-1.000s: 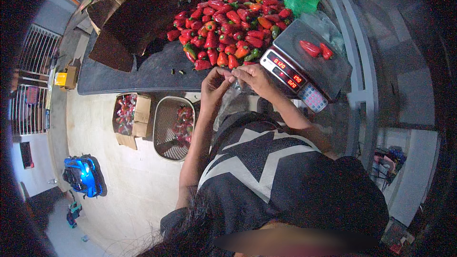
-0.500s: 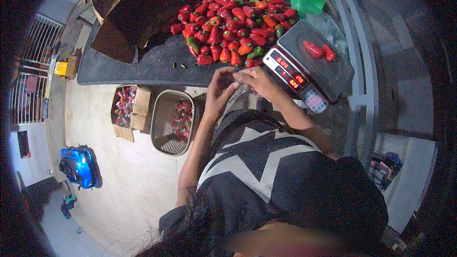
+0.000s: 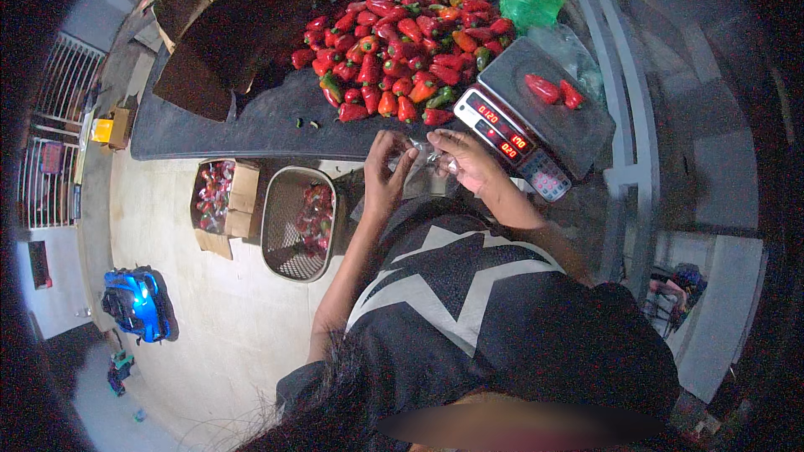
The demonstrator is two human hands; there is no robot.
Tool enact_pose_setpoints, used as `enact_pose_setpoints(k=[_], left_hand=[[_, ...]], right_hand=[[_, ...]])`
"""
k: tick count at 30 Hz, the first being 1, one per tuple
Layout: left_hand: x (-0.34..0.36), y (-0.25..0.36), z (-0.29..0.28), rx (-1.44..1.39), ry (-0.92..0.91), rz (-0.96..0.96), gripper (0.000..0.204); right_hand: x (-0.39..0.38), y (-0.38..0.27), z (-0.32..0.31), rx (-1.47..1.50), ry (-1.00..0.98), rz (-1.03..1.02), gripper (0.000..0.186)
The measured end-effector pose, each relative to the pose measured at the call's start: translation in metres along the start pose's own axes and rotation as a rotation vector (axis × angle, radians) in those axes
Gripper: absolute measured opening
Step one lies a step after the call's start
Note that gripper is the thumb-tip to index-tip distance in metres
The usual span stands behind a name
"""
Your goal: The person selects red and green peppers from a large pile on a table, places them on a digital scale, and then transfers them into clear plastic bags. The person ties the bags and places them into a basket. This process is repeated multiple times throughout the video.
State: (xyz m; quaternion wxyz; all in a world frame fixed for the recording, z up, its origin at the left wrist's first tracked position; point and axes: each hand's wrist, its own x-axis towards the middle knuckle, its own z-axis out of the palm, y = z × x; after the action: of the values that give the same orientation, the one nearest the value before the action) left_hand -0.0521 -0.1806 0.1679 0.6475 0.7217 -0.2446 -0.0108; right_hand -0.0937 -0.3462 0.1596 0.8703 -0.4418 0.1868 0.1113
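Observation:
Just in front of the table's near edge, both my hands are on a clear plastic bag (image 3: 425, 153). My left hand (image 3: 387, 172) has thumb and fingers closed on one side of it. My right hand (image 3: 471, 162) grips the other side, its fingers bent around the crinkled film. Beyond them a big pile of red peppers (image 3: 402, 46), some of them orange or green, covers the dark tabletop (image 3: 193, 132). To the right stands a digital scale (image 3: 511, 63) with lit red digits, and two red peppers (image 3: 554, 91) lie on its plate.
A tipped cardboard box (image 3: 197, 88) lies at the table's left. Below, a plastic crate (image 3: 297, 270) and a small carton (image 3: 244, 192) hold bagged peppers. A green plastic bag (image 3: 533, 8) lies behind the scale. Farther left is a blue backpack (image 3: 138, 303); a metal post (image 3: 628, 109) rises at right.
My hands have moved apart, spreading the clear bag between them. The whole view has shifted slightly; the two peppers stay on the scale.

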Motion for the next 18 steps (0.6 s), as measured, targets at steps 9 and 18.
enact_pose_setpoints(k=[9, 18], left_hand=[[0.005, 0.007, 0.001, -0.065, -0.053, -0.167, 0.015], [0.009, 0.012, -0.013, 0.104, -0.062, -0.218, 0.010]], right_hand=[[0.001, -0.001, -0.003, 0.189, 0.075, 0.044, 0.020], [0.019, -0.008, 0.004, 0.172, 0.141, 0.028, 0.018]])
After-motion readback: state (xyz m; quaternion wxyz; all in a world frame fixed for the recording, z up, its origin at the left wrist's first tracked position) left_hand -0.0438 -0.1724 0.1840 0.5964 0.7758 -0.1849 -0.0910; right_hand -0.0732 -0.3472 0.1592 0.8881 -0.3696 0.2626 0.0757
